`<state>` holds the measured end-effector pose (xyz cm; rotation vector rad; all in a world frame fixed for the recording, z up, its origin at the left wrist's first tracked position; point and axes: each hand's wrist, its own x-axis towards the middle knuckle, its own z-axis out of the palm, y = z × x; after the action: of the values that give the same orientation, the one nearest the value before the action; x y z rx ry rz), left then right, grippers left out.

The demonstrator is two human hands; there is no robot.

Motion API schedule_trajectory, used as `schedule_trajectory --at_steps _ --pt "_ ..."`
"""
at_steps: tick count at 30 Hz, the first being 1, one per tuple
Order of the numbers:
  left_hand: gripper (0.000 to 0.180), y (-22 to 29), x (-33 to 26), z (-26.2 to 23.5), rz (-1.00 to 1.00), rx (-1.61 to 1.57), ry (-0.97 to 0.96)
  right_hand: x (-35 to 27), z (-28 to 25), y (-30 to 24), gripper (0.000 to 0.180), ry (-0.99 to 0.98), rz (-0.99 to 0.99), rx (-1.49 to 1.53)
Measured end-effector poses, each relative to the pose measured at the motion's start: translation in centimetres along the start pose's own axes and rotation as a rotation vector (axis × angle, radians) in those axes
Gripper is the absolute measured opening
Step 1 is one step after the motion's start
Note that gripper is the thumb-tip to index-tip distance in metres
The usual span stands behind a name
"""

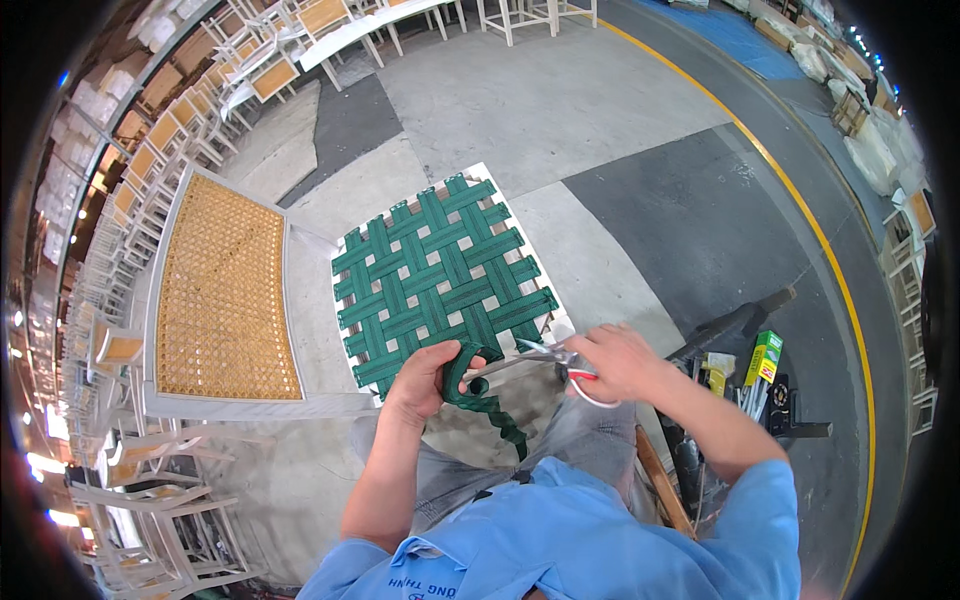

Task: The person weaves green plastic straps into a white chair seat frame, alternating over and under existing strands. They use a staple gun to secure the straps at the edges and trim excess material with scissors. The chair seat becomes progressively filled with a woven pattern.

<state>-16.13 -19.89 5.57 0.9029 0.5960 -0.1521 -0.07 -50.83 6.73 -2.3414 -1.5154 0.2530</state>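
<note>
A chair seat frame carries a lattice of woven green webbing straps [430, 262]. At its near edge, my left hand [428, 378] is closed around a green webbing strap [462, 378], whose loose end [500, 422] curls down over my lap. Just right of it, my right hand [612, 362] grips a pair of scissors [582, 380] with red and white handles. The scissor blades point left along the seat's near edge, apart from the strap's curled end. The chair's back [228, 290], a cane panel in a pale frame, stands to the left.
On the right, a green and yellow box [763, 358] and other supplies rest beside dark metal parts [735, 320]. A wooden bar [662, 480] leans near my right leg. Rows of unfinished chairs [180, 125] line the left and back. A yellow line [800, 200] crosses the floor.
</note>
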Motion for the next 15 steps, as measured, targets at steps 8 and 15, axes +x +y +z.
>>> schedule_trajectory --at_steps 8,15 --pt "0.03 -0.3 -0.7 1.0 0.029 0.039 0.013 6.8 1.7 1.0 0.051 -0.199 -0.271 -0.14" --pt "0.029 -0.8 -0.8 0.9 0.029 0.067 0.026 8.5 1.9 1.4 0.036 -0.295 -0.332 -0.157"
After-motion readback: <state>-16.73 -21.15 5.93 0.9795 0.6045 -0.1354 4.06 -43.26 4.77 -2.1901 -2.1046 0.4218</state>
